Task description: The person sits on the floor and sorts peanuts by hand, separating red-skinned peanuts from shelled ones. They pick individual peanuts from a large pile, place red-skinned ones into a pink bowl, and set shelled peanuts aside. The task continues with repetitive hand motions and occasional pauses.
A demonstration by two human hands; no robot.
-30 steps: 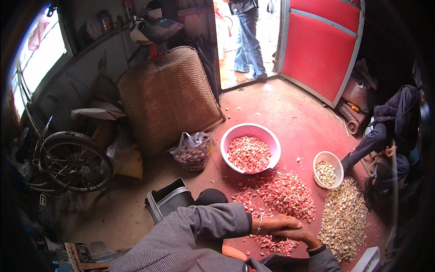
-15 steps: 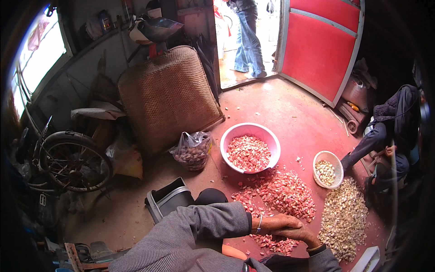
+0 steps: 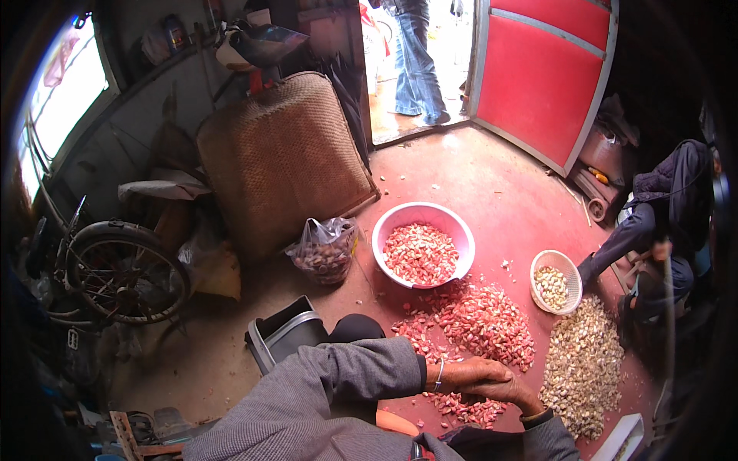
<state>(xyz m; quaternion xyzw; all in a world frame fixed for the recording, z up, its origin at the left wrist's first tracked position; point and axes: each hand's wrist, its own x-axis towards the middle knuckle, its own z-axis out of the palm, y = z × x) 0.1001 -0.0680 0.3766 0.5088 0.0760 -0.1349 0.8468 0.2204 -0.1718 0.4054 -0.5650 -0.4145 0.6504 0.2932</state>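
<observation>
My left hand [image 3: 480,371] and my right hand [image 3: 507,389] are closed against each other, low over the floor. Their fingers are pressed together, and whatever they may hold is hidden between them. Under and beyond them lies a pile of small pink-and-white clove-like pieces [image 3: 488,323], with more scattered close to my wrists. A round pink basin with a pale rim [image 3: 470,230] stands past the pile, partly filled with similar pieces. To the right of my hands spreads a heap of cream-coloured pieces [image 3: 583,361]. A white perforated basket [image 3: 575,288] at its far end contains pale pieces.
A clear plastic bag of brownish-red lumps [image 3: 327,253] sits left of the basin. Nearer me is a dark grey bin [image 3: 288,338]. A large woven panel [image 3: 284,154], a spoked wheel [image 3: 127,276] and an open red door [image 3: 538,84] surround the floor. Another person [image 3: 653,223] sits at right.
My hands stay together in nearly the same place. The room shifts slightly upward in the picture. The person outside the doorway has shifted their legs a little, and the seated person's hand has moved.
</observation>
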